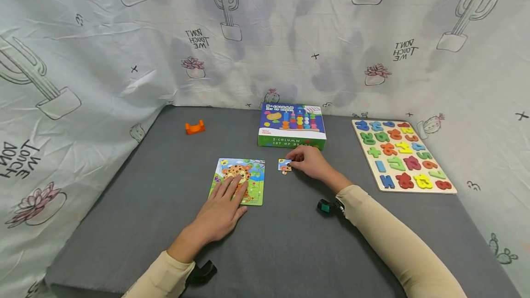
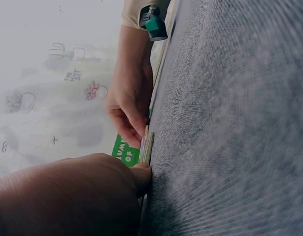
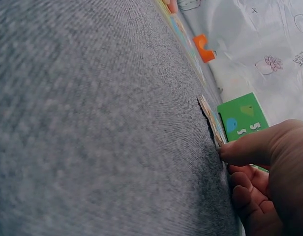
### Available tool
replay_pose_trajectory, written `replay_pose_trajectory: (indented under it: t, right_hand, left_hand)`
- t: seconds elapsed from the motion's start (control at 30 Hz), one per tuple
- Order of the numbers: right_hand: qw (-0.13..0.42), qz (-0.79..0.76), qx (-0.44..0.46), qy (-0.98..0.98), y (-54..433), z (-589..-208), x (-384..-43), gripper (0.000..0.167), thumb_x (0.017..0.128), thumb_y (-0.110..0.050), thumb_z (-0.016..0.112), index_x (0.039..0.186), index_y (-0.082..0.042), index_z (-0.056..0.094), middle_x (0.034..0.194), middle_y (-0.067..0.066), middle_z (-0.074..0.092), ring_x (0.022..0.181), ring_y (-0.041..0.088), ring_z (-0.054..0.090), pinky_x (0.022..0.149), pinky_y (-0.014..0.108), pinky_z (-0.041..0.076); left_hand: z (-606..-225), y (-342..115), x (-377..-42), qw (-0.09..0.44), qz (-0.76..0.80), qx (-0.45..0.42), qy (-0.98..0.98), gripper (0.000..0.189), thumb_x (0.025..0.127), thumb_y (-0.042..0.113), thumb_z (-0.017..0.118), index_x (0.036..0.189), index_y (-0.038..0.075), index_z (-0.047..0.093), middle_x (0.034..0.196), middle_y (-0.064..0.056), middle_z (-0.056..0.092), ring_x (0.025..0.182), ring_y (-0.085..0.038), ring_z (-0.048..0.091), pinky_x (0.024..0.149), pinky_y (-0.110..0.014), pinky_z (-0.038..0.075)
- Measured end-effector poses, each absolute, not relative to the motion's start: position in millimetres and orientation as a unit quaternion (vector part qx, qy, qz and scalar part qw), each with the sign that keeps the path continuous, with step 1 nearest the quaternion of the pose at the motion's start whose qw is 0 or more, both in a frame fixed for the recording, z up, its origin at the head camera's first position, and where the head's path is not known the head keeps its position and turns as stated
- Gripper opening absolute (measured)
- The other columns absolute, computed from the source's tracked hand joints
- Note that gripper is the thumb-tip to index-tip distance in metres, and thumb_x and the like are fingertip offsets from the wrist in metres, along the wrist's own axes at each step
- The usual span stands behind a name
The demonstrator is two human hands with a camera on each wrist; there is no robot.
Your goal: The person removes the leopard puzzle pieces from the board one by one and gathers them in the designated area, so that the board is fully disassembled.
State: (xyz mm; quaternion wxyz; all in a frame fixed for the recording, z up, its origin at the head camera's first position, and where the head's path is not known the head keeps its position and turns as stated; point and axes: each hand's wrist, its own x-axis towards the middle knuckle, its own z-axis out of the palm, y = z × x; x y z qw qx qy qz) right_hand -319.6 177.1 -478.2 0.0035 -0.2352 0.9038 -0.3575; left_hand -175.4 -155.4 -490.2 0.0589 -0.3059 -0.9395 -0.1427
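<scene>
Puzzle board [image 1: 256, 188]: thin, rectangular, lying flat on desk [image 1: 281, 238], showing spotted orange cartoon animal against blue and green; yellow spot sitting near 11 o'clock corner. Left hand [image 1: 221, 210] reaching in from 7 o'clock, fingers spreading over part of animal. Small puzzle piece [image 1: 283, 166]: sitting just apart from board, between its 2 and 3 o'clock, showing blue, yellow, orange print, knob pointing toward 6 o'clock. Right hand [image 1: 308, 162] pinching its 3 o'clock side. Edge looking layered; single or stacked, unclear.
</scene>
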Motion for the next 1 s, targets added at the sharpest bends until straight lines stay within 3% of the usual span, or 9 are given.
replay_pose_trajectory:
  t: [0.43, 0.57, 0.73, 1.0]
  right_hand:
    - [0.018, -0.36, -0.224, 0.905, 177.4, -472.7, -315.4, 0.016, 0.099, -0.008, 0.08, 0.115, -0.009, 0.084, 0.1, 0.0, 0.071, 0.086, 0.017, 0.063, 0.076, 0.039, 0.055]
    - [0.02, -0.364, -0.225, 0.903, 173.4, -475.9, -312.2, 0.016, 0.099, -0.008, 0.08, 0.114, -0.009, 0.083, 0.101, 0.0, 0.071, 0.088, 0.016, 0.064, 0.077, 0.039, 0.056]
    - [0.025, -0.378, -0.225, 0.898, 169.7, -480.8, -309.9, 0.016, 0.1, -0.01, 0.08, 0.115, -0.01, 0.083, 0.101, -0.002, 0.072, 0.087, 0.014, 0.065, 0.074, 0.036, 0.058]
    - [0.015, -0.392, -0.227, 0.891, 169.5, -470.8, -315.3, 0.018, 0.102, -0.009, 0.077, 0.119, -0.008, 0.081, 0.106, -0.001, 0.074, 0.092, 0.013, 0.068, 0.079, 0.036, 0.06]
  left_hand:
    - [-487.4, -153.6, -175.5, 0.064, -0.135, -0.309, -0.939, 0.064, 0.114, 0.033, 0.059, 0.166, 0.001, 0.04, 0.171, -0.025, 0.031, 0.157, -0.047, 0.027, 0.127, -0.068, 0.02]
    - [-489.0, -155.2, -170.5, 0.062, -0.123, -0.3, -0.944, 0.065, 0.111, 0.031, 0.064, 0.164, 0.001, 0.043, 0.171, -0.024, 0.032, 0.157, -0.047, 0.029, 0.126, -0.068, 0.023]
    - [-501.3, -161.2, -169.4, 0.069, -0.127, -0.299, -0.943, 0.067, 0.11, 0.033, 0.066, 0.165, 0.004, 0.043, 0.172, -0.022, 0.032, 0.158, -0.046, 0.028, 0.125, -0.068, 0.024]
    - [-485.5, -152.7, -169.1, 0.024, -0.123, -0.285, -0.95, 0.069, 0.113, 0.04, 0.06, 0.168, 0.004, 0.039, 0.175, -0.022, 0.026, 0.161, -0.046, 0.022, 0.128, -0.066, 0.019]
